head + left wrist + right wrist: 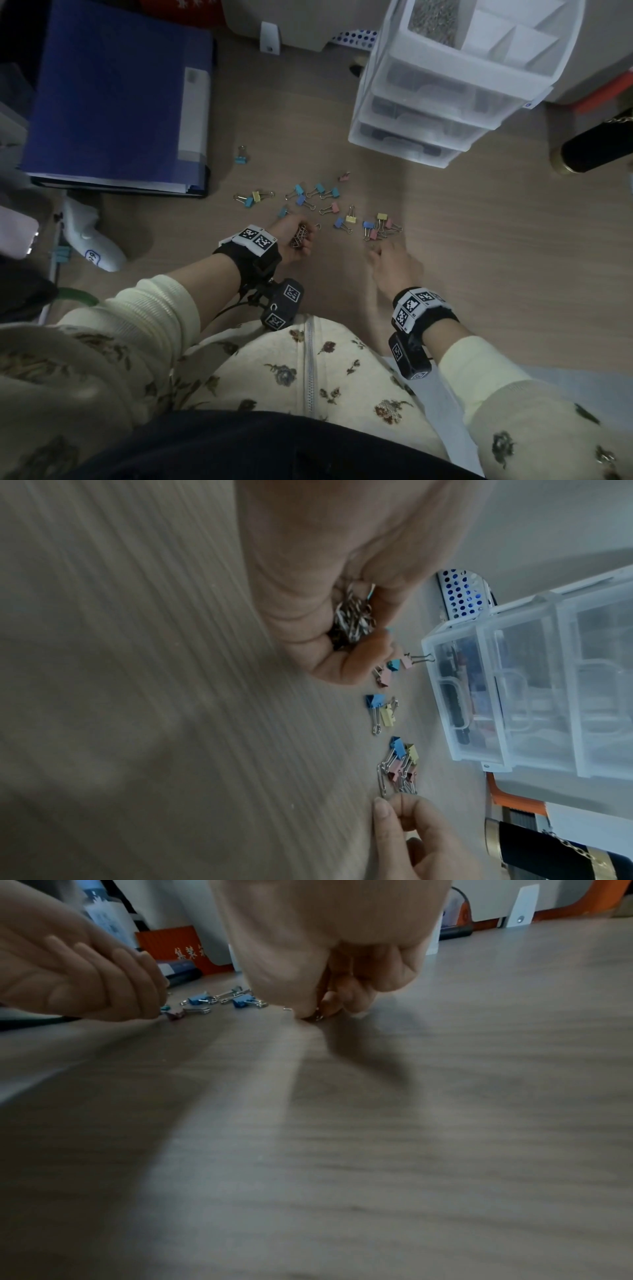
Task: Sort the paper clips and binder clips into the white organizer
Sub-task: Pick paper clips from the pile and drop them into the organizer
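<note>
Small binder clips (318, 205) in blue, pink and yellow lie scattered over the wooden table (496, 240). My left hand (301, 240) grips a bunch of silver paper clips (352, 620) in its curled fingers, just above the table left of the pile. My right hand (376, 253) reaches down at the near edge of a small cluster of clips (380, 228), and its thumb and forefinger pinch a paper clip (313, 1017) on the table. The white organizer (445, 85) with clear drawers stands at the back right. One compartment of its top tray holds paper clips (433, 20).
A blue binder (116, 96) lies at the back left with one blue binder clip (241, 156) beside it. A black cylinder with a gold rim (596, 154) lies at the right. A white object (92, 240) lies at the left. My lap fills the near edge.
</note>
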Action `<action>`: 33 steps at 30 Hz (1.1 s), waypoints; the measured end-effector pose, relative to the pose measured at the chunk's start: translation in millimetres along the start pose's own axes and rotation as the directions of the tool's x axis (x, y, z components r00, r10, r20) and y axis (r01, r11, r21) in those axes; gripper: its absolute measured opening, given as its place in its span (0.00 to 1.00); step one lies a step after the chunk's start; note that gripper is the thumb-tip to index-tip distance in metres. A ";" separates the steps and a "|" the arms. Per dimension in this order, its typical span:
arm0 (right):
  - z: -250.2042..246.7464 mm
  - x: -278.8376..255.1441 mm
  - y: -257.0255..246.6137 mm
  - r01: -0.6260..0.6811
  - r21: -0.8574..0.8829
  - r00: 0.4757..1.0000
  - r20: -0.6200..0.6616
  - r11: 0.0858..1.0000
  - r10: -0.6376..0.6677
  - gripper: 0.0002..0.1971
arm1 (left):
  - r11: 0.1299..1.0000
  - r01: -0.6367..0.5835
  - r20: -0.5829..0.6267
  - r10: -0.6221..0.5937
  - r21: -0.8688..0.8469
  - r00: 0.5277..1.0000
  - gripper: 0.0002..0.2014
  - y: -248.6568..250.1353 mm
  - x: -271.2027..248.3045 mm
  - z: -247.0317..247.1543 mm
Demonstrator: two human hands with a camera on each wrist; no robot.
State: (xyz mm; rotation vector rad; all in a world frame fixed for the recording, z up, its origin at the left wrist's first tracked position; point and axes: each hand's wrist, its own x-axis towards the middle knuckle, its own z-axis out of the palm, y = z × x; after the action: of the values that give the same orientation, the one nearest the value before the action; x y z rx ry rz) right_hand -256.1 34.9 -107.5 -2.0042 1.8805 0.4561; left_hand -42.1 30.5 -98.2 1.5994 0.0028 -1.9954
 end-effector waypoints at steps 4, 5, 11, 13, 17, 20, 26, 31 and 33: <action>-3.2 -2.9 -5.9 0.094 0.007 0.995 -0.037 0.996 -0.094 0.15 | 1.000 -0.013 -0.017 0.013 -0.006 1.000 0.15 -0.6 1.8 0.2; -5.6 -3.7 -9.6 0.142 0.032 0.987 -0.078 0.989 -0.139 0.14 | 1.000 -0.018 -0.020 0.018 -0.009 1.000 0.14 -1.2 3.4 0.2; -29.6 -7.7 -57.1 0.421 0.271 0.899 -0.253 0.866 -0.358 0.10 | 0.997 -0.056 0.064 0.060 -0.053 0.996 0.11 -3.7 3.7 3.7; -34.1 -9.2 -72.8 0.495 0.322 0.866 -0.255 0.807 -0.429 0.09 | 0.996 -0.082 0.096 0.086 -0.048 0.992 0.10 -3.1 0.5 7.0; -36.3 -9.0 -81.8 0.540 0.306 0.840 -0.244 0.784 -0.484 0.09 | 0.996 -0.084 0.131 0.086 -0.025 0.988 0.11 -1.7 -1.0 8.3; -32.9 -7.7 -66.2 0.487 0.305 0.862 -0.317 0.818 -0.395 0.09 | 0.998 -0.052 0.089 0.055 -0.043 0.995 0.09 -1.0 0.2 6.5; -11.7 -1.1 -15.3 0.265 0.147 0.946 -0.231 0.953 -0.228 0.10 | 1.000 -0.010 -0.017 0.010 0.011 1.000 0.12 -1.2 2.4 6.0; -3.1 -1.4 -0.4 0.171 0.064 0.972 -0.176 0.983 -0.158 0.17 | 1.000 -0.005 -0.029 0.005 -0.005 1.000 0.13 0.1 3.0 6.1; -2.5 -0.8 -0.5 0.151 0.047 0.979 -0.149 0.987 -0.142 0.18 | 1.000 -0.004 -0.026 0.004 -0.010 1.000 0.12 -0.2 3.4 5.9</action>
State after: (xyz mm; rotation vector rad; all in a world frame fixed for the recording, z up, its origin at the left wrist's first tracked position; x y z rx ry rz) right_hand -255.7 34.5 -104.9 -2.1699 1.7882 0.2189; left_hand -47.9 27.1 -99.7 1.6175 0.0197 -1.9684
